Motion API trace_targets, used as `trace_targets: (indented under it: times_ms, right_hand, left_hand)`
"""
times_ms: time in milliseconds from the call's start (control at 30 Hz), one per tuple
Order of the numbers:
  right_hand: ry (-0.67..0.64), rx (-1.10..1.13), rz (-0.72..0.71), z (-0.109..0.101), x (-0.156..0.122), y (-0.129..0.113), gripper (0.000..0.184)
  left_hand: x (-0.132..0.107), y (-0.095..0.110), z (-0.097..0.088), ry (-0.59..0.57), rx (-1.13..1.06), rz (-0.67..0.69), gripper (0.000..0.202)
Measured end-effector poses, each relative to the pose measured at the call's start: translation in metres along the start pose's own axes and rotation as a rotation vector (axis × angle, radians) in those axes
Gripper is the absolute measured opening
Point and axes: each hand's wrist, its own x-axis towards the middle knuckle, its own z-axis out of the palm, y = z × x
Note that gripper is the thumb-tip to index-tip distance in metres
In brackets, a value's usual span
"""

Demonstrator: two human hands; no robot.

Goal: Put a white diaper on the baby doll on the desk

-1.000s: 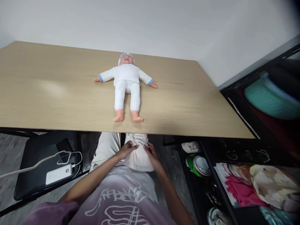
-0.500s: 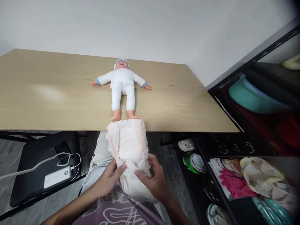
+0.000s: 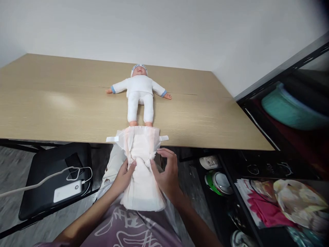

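Observation:
A white diaper (image 3: 142, 185) is unfolded in front of my torso, its far end at the table's edge by the doll's feet. Two white side tabs stick out left and right from that end. My left hand (image 3: 124, 176) grips the diaper's left edge near the narrow middle, thumb on top. On the opposite side, my right hand (image 3: 168, 173) has its thumb against the diaper's right edge, with the other fingers raised and apart from it. A baby doll (image 3: 140, 84) in white clothes and a printed cap lies face up on the table, arms spread.
The wooden table (image 3: 69, 113) stands against a wall. Below left, a black chair (image 3: 36, 192) holds a white power bank (image 3: 67, 191) with a cable. Shelves at right carry a teal basin (image 3: 293, 109), a green-rimmed container (image 3: 218, 183) and pink cloth (image 3: 267, 209).
The diaper has opened wider, and its side tabs now spread outward. Its near end lies flatter. My right hand has lifted its fingers off the edge. The view has shifted slightly left.

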Motion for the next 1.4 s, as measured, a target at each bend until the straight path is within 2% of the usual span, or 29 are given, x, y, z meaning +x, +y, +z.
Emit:
trace_targets:
  times_ms: [100,233,300,367,433,500,600,667,733,800,900,967,1067,1167,1300,1400]
  right_hand:
    - [-0.174,-0.030,-0.170,0.012,0.033,-0.012,0.030]
    - [-0.360,-0.083,-0.208,0.041,0.060,-0.011,0.048]
    - [-0.429,-0.103,-0.192,0.054,0.063,-0.004,0.058]
    - [-0.481,-0.122,-0.188,0.061,0.061,0.002,0.066]
    - [-0.504,-0.146,-0.190,0.065,0.057,0.006,0.069]
    - [-0.509,-0.181,-0.178,0.067,0.053,0.007,0.069]
    - [-0.507,-0.225,-0.155,0.071,0.049,0.004,0.070]
    - [-0.502,-0.228,-0.150,0.073,0.048,0.002,0.069]
    - [-0.489,-0.208,-0.141,0.075,0.047,0.002,0.070]
    - [-0.470,-0.176,-0.128,0.075,0.047,0.003,0.068]
    - [-0.446,-0.127,-0.110,0.074,0.048,0.003,0.062]
    - [-0.431,-0.108,-0.093,0.073,0.051,0.002,0.060]
    - [-0.398,-0.100,-0.056,0.073,0.055,-0.001,0.057]
    - [-0.390,-0.105,-0.041,0.073,0.057,-0.004,0.054]
    - [-0.430,-0.133,-0.079,0.071,0.055,-0.004,0.060]
    - [-0.463,-0.179,-0.114,0.071,0.054,-0.002,0.070]
  left_hand:
    - [-0.001,0.004,0.000,-0.029,0.022,-0.014,0.087]
    - [-0.007,0.005,-0.006,-0.070,0.081,0.007,0.083]
    - [-0.011,0.005,-0.019,-0.121,0.181,0.029,0.077]
    - [-0.014,0.012,-0.037,-0.196,0.381,0.059,0.070]
    - [-0.014,0.028,-0.059,-0.267,0.628,0.095,0.061]
    - [-0.010,0.055,-0.077,-0.294,0.822,0.158,0.053]
    - [0.013,0.108,-0.090,-0.210,0.953,0.390,0.042]
    - [0.045,0.139,-0.088,-0.158,1.014,0.635,0.035]
    - [0.087,0.161,-0.080,-0.195,1.125,0.840,0.036]
    - [0.131,0.172,-0.070,-0.240,1.277,0.936,0.056]
    - [0.186,0.175,-0.049,-0.494,1.452,0.988,0.093]
    - [0.207,0.176,-0.034,-0.638,1.494,1.019,0.108]
    - [0.221,0.180,-0.015,-0.778,1.465,1.057,0.113]
    - [0.226,0.183,-0.006,-0.843,1.433,1.082,0.092]
    - [0.231,0.182,-0.001,-0.787,1.363,1.102,0.044]
    - [0.229,0.190,0.002,-0.743,1.254,1.085,0.037]
